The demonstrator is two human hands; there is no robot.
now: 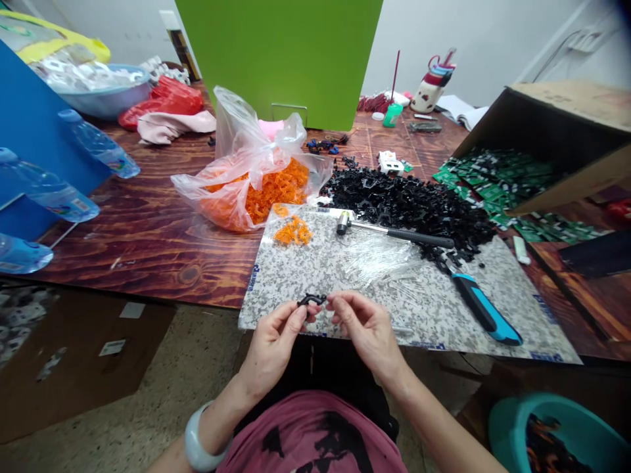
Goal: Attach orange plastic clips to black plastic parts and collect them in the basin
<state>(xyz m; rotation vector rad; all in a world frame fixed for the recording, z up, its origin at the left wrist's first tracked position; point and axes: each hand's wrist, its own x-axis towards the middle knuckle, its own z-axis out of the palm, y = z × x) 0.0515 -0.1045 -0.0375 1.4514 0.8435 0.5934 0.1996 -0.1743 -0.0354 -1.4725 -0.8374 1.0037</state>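
Observation:
My left hand (277,338) pinches a small curved black plastic part (312,299) above the near edge of the speckled board (335,263). At the part's right end are the closed fingertips of my right hand (367,328); whatever is between them is too small to make out. Past my hands lie a few orange pieces (293,230), a spread of thin clear strips (377,257) and a hammer (394,233) with a black handle. A big heap of black parts (409,200) covers the board's far side. Blue-and-black pliers (486,307) rest at the right.
Behind the board, a plastic bag (236,190) holds orange pieces. Green circuit boards (513,174) spill from a tipped cardboard box (582,112). Water bottles (54,190) are at the left. A teal tub (513,427) stands low at the right. A green panel (280,59) rises at the back.

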